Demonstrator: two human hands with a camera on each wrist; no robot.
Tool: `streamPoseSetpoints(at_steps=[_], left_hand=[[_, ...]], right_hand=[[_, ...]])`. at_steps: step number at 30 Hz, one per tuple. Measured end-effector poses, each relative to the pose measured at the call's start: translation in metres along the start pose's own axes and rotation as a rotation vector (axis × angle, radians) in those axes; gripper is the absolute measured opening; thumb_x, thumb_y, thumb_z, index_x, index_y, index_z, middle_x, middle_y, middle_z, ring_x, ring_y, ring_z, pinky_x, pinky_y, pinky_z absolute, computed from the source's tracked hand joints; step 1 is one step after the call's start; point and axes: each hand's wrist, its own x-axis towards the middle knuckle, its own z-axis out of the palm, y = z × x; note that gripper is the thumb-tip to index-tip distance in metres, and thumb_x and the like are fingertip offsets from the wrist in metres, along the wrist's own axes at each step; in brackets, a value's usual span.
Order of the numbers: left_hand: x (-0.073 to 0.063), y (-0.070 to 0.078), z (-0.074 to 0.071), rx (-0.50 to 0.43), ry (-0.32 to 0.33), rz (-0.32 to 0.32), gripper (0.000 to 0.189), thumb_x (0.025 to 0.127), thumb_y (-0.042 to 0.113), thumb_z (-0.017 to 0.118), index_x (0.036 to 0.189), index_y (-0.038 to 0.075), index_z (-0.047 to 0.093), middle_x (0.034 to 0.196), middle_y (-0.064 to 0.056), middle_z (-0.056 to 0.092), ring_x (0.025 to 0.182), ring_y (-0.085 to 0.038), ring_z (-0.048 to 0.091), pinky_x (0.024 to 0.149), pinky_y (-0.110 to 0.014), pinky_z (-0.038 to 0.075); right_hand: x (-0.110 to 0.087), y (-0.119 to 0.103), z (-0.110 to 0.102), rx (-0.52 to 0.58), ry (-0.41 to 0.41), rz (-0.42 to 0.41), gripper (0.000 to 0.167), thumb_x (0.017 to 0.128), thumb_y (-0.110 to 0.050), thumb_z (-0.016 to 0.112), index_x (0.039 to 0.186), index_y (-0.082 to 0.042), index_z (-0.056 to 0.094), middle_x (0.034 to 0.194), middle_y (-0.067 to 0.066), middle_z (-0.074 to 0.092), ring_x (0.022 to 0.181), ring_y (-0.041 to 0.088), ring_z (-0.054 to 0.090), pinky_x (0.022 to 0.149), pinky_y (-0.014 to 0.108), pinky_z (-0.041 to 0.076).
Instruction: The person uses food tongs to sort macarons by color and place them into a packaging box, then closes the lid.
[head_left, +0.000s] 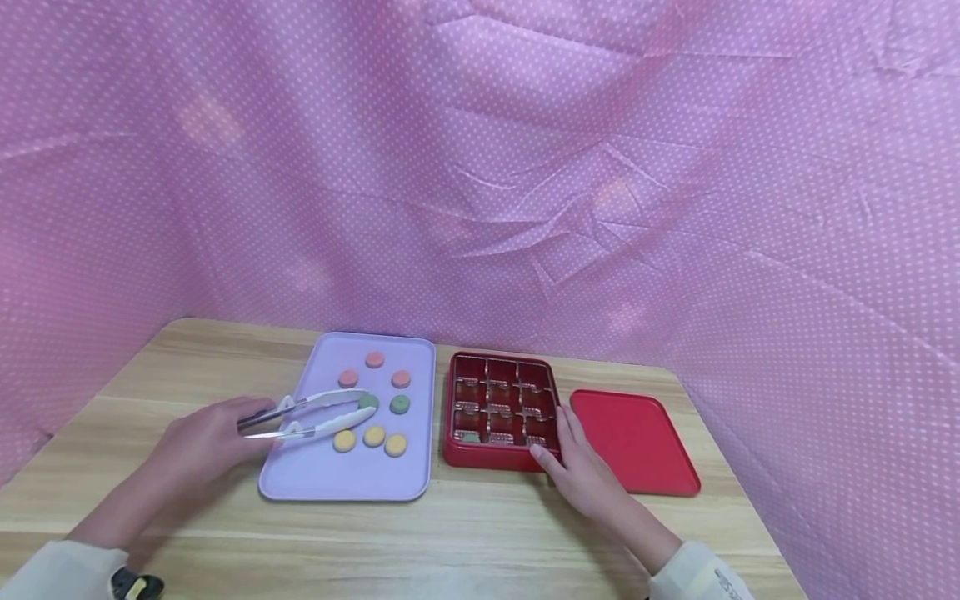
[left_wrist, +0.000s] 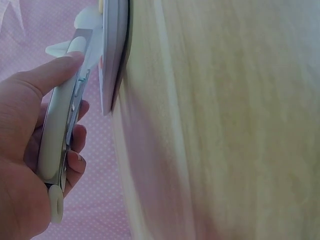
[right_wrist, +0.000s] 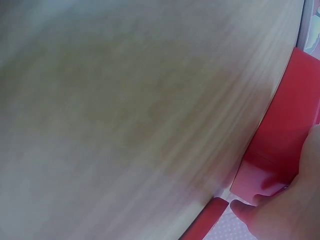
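My left hand (head_left: 213, 433) grips metal tongs (left_wrist: 60, 120) with white tips, thumb on one arm and fingers curled round the other. The tongs' parted tips reach over the lilac tray (head_left: 315, 479), one on either side of a green macaron (head_left: 368, 402). Another green macaron (head_left: 400, 404) lies to its right. My right hand (head_left: 588, 479) rests at the front right corner of a red box (head_left: 487, 456), thumb at the front rim and fingers along the right side. A clear divided insert lines the box; a green piece (head_left: 470, 437) sits in its front left compartment.
Three pink macarons (head_left: 374, 359) lie toward the tray's back, three yellow ones (head_left: 373, 436) nearer the front. A flat red lid (head_left: 633, 442) lies right of the box. Pink dotted cloth (head_left: 480, 208) hangs behind the wooden table (head_left: 480, 533).
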Motion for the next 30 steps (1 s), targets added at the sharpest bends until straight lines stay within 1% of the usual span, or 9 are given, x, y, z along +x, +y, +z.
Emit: streamPoseSetpoints(at_steps=[2,6,15,20,22,25,30], left_hand=[[0.0004,-0.0013,0.0007,0.001,0.0,0.003,0.082,0.082,0.068,0.07,0.141,0.011,0.059,0.14,-0.02,0.06,0.124,-0.05,0.055,0.091,-0.069,0.045],[0.0021,-0.0037,0.0023,-0.001,-0.011,-0.006,0.082,0.082,0.069,0.069,0.14,0.012,0.06,0.14,-0.02,0.06,0.124,-0.05,0.056,0.091,-0.068,0.045],[0.0047,-0.0078,0.0016,-0.004,-0.026,-0.014,0.081,0.081,0.07,0.069,0.137,0.011,0.063,0.136,-0.022,0.062,0.12,-0.051,0.057,0.088,-0.069,0.046],[0.0021,-0.0062,-0.0014,-0.037,-0.037,-0.029,0.084,0.081,0.07,0.07,0.139,0.012,0.061,0.138,-0.022,0.061,0.124,-0.05,0.055,0.092,-0.068,0.045],[0.0018,-0.0055,-0.0026,-0.054,-0.047,-0.047,0.085,0.08,0.07,0.07,0.141,0.012,0.059,0.14,-0.022,0.059,0.125,-0.05,0.054,0.093,-0.068,0.044],[0.0024,-0.0045,-0.0041,-0.065,-0.059,-0.07,0.086,0.079,0.07,0.071,0.143,0.013,0.057,0.142,-0.023,0.058,0.125,-0.05,0.053,0.093,-0.069,0.043],[0.0048,-0.0005,-0.0058,-0.064,-0.078,-0.086,0.091,0.078,0.074,0.069,0.146,0.015,0.055,0.144,-0.025,0.054,0.125,-0.052,0.052,0.091,-0.07,0.043]], right_hand=[[0.0,-0.0001,0.0001,0.0,0.001,-0.001,0.094,0.097,-0.07,0.044,0.164,-0.017,0.004,0.171,0.004,0.001,0.154,0.035,0.02,0.116,0.063,0.031],[-0.0003,-0.0004,-0.0005,0.002,0.004,-0.002,0.095,0.096,-0.071,0.044,0.164,-0.017,0.004,0.171,0.006,0.002,0.154,0.035,0.02,0.116,0.063,0.031],[-0.0001,-0.0006,0.0,0.002,0.001,0.003,0.095,0.096,-0.072,0.043,0.164,-0.018,0.004,0.171,0.004,0.001,0.154,0.034,0.021,0.116,0.063,0.032],[-0.0005,-0.0007,-0.0001,0.0,0.0,0.009,0.095,0.096,-0.071,0.044,0.164,-0.019,0.004,0.171,0.003,0.0,0.153,0.035,0.023,0.115,0.064,0.032],[-0.0004,-0.0005,-0.0001,0.001,-0.001,0.01,0.094,0.096,-0.071,0.044,0.164,-0.019,0.003,0.171,0.002,0.0,0.153,0.034,0.023,0.115,0.064,0.032],[-0.0002,-0.0001,0.0001,0.002,-0.001,0.009,0.094,0.096,-0.07,0.044,0.164,-0.02,0.003,0.171,0.002,0.0,0.153,0.034,0.023,0.115,0.064,0.033],[0.0,0.0017,0.001,-0.009,-0.003,0.012,0.096,0.095,-0.073,0.043,0.164,-0.02,0.003,0.171,0.002,0.001,0.152,0.035,0.027,0.113,0.064,0.035]])
